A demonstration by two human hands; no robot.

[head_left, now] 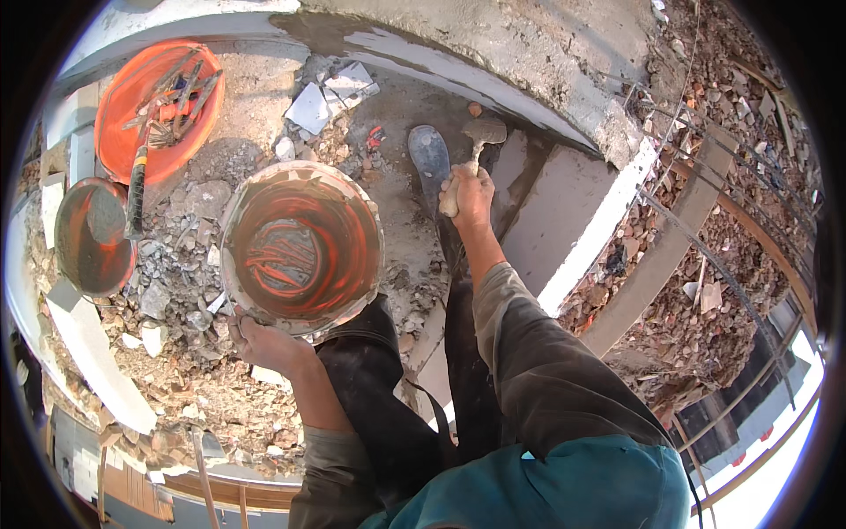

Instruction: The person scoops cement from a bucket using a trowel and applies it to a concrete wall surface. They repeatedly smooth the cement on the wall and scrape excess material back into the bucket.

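Note:
My left hand (pixel 271 346) grips the near rim of a round orange bucket (pixel 352 212), tilted so that its inside shows. Grey mortar smears streak its walls, and a thin layer of mortar (pixel 284 254) lies at the bottom. Ahead and to the right, my right hand (pixel 469 196) is closed around the handle of a trowel (pixel 485 132) with a mortar-caked blade. The trowel's blade points away from me, just beyond my boot (pixel 429 150). The far side of the bucket hides the ground under it.
An orange basin (pixel 115 132) holding several tools stands at the far left, with a hammer (pixel 138 189) leaning over its rim. Nearer is a smaller mortar-stained bucket (pixel 75 229). Broken tile pieces (pixel 308 108) and rubble (pixel 176 264) cover the ground. Steel bars (pixel 714 273) cross debris at right.

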